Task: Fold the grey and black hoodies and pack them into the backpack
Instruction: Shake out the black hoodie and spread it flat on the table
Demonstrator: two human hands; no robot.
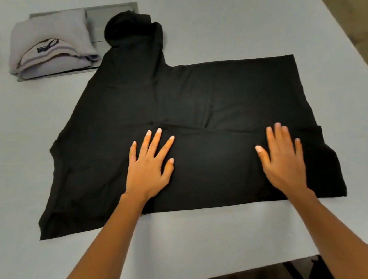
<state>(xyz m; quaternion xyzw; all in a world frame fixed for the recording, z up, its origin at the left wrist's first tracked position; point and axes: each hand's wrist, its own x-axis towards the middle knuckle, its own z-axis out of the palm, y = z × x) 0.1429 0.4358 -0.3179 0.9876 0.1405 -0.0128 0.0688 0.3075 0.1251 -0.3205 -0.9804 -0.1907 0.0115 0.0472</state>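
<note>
Under both flat, open-fingered hands, left hand [149, 165] and right hand [281, 158], lies the black hoodie [195, 95]; at 11 o'clock, the folded grey hoodie [51, 44], its print seemingly unreadable.

Both hands, left [150, 167] and right [283, 161], press flat with spread fingers on the black hoodie [197, 104] spread on the counter [216, 241], the folded grey hoodie [51, 44] lying beyond.

A single head-worn view looks forward and steeply down, close over the table [239, 238].
</note>
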